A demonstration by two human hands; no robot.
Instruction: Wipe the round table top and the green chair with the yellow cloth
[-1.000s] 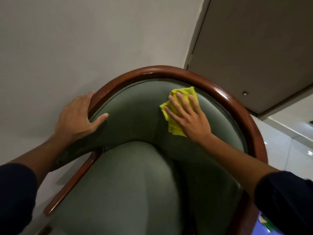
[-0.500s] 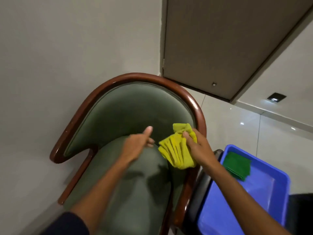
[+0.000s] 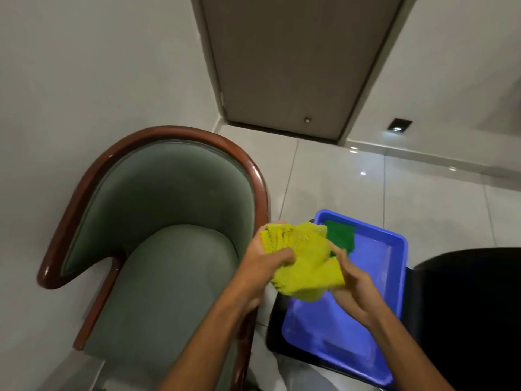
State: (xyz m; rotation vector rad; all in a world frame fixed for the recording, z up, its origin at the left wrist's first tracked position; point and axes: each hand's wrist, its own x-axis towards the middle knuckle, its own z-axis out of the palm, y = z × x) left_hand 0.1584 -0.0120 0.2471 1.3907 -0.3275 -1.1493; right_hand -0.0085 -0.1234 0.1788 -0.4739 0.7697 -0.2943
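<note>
Above blue tray (image 3: pixel 394 280), two hands, one yellow cloth (image 3: pixel 304 263)

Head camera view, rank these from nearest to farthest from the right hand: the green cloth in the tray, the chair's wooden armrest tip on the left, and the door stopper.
From the right hand:
1. Green cloth, just beyond the fingers, in the blue tray's far corner.
2. Armrest tip, far left, across the green chair.
3. Door stopper, at the door's foot, well up the floor.

cloth (image 3: pixel 303 263): nubby yellow terry in my hands | chair (image 3: pixel 169 249): matt green upholstery, glossy varnished wood frame | tray (image 3: pixel 394 266): smooth shiny blue plastic | floor (image 3: pixel 423 198): glossy pale tiles | wall (image 3: pixel 84 66): matt
</note>
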